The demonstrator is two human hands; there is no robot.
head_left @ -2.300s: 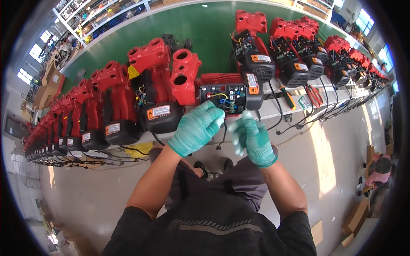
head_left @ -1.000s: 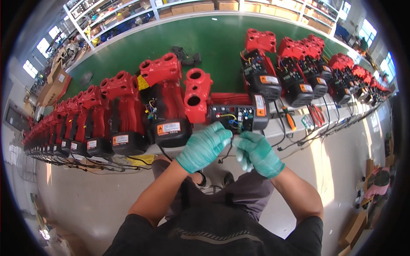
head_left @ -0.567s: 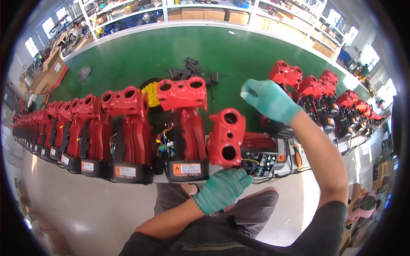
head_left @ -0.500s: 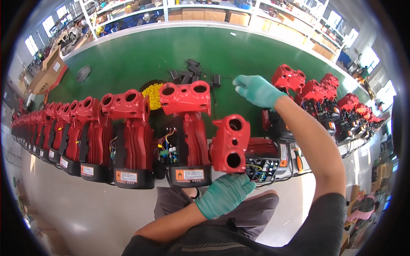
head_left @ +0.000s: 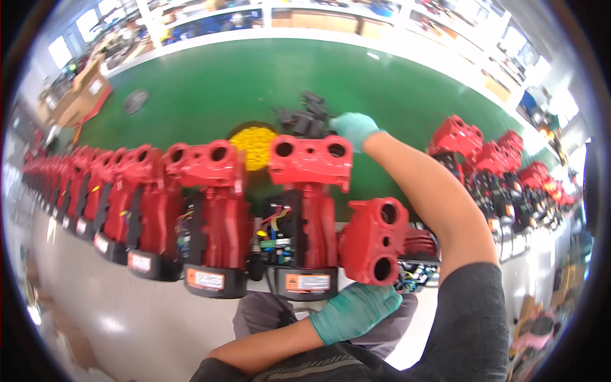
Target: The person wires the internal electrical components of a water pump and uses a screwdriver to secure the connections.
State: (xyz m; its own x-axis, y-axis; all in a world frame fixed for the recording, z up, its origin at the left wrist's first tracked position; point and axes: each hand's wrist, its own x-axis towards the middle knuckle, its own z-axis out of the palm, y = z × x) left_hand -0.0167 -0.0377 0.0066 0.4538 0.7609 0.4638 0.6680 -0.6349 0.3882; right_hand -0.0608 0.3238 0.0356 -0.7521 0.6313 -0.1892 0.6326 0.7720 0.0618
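My right hand (head_left: 356, 130), in a green glove, reaches across the bench to a pile of small black blocks with leads (head_left: 308, 120). Its fingers look closed at the right edge of the pile; blur and the hand itself hide what is in them. My left hand (head_left: 355, 313), also gloved, lies with fingers stretched out against the lower end of a red cast housing (head_left: 375, 242) with large round holes. That housing sits on its side, an exposed circuit board (head_left: 415, 275) showing beside it. Left of it stands another red unit (head_left: 310, 160) with open wiring.
A long row of similar red units (head_left: 207, 159) runs left along the green bench (head_left: 210, 83). More red units (head_left: 458, 135) stand at the right. Behind the row is a round tray of small yellow parts (head_left: 251, 146). A cardboard box (head_left: 79, 95) lies far left; shelves (head_left: 331, 22) line the back.
My right hand has moved left to the black blocks, covering the one that lay apart at their right. The whole view has shifted. My left hand stays by the red housing.
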